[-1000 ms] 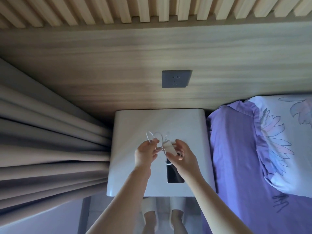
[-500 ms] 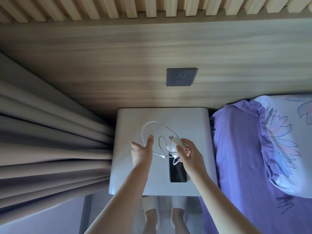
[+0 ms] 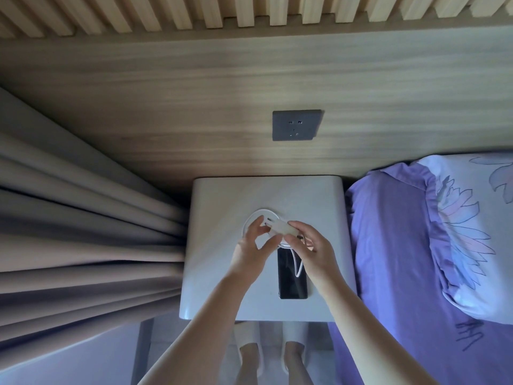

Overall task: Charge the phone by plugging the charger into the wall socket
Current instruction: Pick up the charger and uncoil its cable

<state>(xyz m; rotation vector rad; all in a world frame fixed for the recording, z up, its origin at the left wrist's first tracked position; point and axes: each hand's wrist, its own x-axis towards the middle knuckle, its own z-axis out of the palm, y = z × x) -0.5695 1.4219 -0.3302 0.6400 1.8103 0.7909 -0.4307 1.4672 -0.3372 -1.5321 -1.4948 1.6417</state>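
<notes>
A white charger [image 3: 281, 228] with its prongs pointing left is held above the white bedside table [image 3: 216, 273]. My right hand [image 3: 311, 250] grips the charger's body. My left hand [image 3: 254, 245] touches its prong end with fingertips and thumb. The white cable [image 3: 256, 215] loops on the table behind my hands, and another stretch hangs over the black phone [image 3: 293, 279], which lies flat near the table's front edge. The grey wall socket [image 3: 296, 125] sits on the wooden wall above the table, with nothing plugged in.
Grey curtains [image 3: 83, 232] hang at the left of the table. A bed with a purple sheet [image 3: 394, 259] and a flowered pillow [image 3: 477, 232] lies at the right. My feet in white slippers [image 3: 273, 354] stand below the table's front edge.
My left hand has come back in from the cable loop to the charger's prong end. The cable loop has settled on the table, and both hands now meet at the charger.
</notes>
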